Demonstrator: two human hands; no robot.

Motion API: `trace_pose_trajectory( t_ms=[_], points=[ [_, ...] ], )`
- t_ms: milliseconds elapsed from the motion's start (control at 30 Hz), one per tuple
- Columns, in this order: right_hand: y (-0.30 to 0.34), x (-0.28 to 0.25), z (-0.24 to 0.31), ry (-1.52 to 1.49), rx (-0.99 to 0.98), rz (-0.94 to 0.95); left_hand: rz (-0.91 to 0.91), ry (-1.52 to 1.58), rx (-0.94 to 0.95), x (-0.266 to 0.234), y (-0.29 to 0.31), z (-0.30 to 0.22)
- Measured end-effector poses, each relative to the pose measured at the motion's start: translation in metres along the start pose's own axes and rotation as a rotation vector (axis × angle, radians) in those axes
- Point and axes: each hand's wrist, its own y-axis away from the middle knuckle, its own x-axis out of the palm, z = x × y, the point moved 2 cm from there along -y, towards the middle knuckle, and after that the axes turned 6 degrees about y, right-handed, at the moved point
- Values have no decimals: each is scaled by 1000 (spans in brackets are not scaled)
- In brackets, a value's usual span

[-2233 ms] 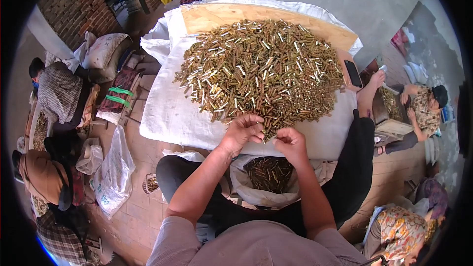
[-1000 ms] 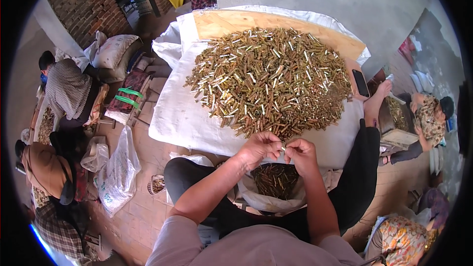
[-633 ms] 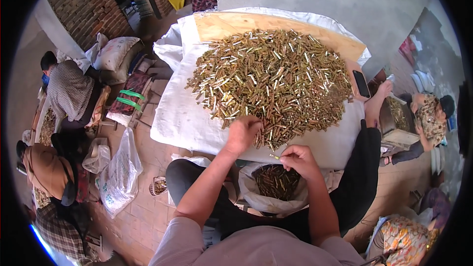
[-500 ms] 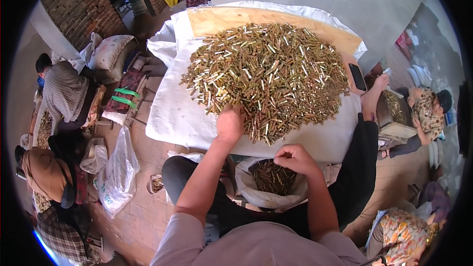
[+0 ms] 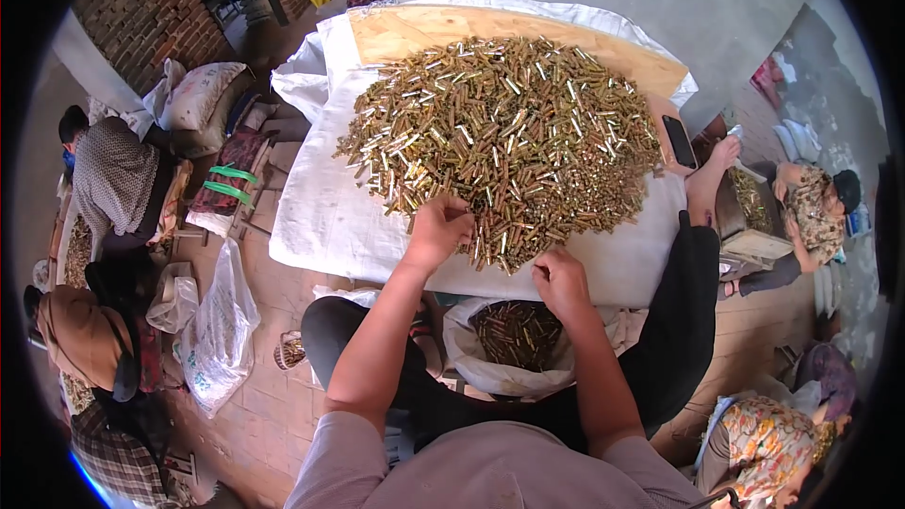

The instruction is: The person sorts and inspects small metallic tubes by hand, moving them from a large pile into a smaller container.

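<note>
A broad heap of small brass-coloured metal cylinders (image 5: 509,146) lies on a table covered with white woven sheeting (image 5: 316,217). My left hand (image 5: 438,234) is at the heap's near left edge, thumb and fingers curled together; what they hold, if anything, is too small to make out. Close to the front edge, my right hand (image 5: 563,281) hovers over the sheeting with its fingers closed, their contents hidden. Between my legs below the table, an open white sack (image 5: 471,368) contains more metal cylinders, darker looking.
A wooden board (image 5: 415,28) borders the heap's far side. On the right, a phone (image 5: 679,141) rests beside a bare foot (image 5: 714,174). A translucent plastic bag (image 5: 222,335) and stuffed sacks (image 5: 203,99) stand on the left. Several people sit working on both sides.
My right hand has moved up from above the sack to the table's front edge. My left hand stays by the heap, its fingers now turned more to the right.
</note>
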Motion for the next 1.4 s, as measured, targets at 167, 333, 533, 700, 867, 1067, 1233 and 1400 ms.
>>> trace_pose_trajectory(
  t_ms=[167, 333, 533, 700, 867, 1067, 1233, 1400],
  points=[
    [2, 0, 6, -276, 76, -55, 147, 480, -128, 14, 16, -3],
    [2, -10, 18, -1175, 442, 147, 257, 612, -238, 26, 28, 1],
    [2, -10, 30, -1379, 408, 105, 290, 591, -247, 38, 37, -3],
    [1, -11, 31, -1376, 401, 98, 287, 542, -259, 42, 39, -4],
    [1, -11, 32, -1321, 383, 100, 299, 559, -254, 45, 40, -3],
    [2, -13, 33, -1226, 399, 62, 309, 525, -238, 46, 40, -2],
    [3, -9, 30, -1283, 458, 62, 322, 476, -183, 47, 42, -5],
    [3, -8, 31, -1238, 433, 62, 349, 442, -139, 46, 40, -3]
  ],
)
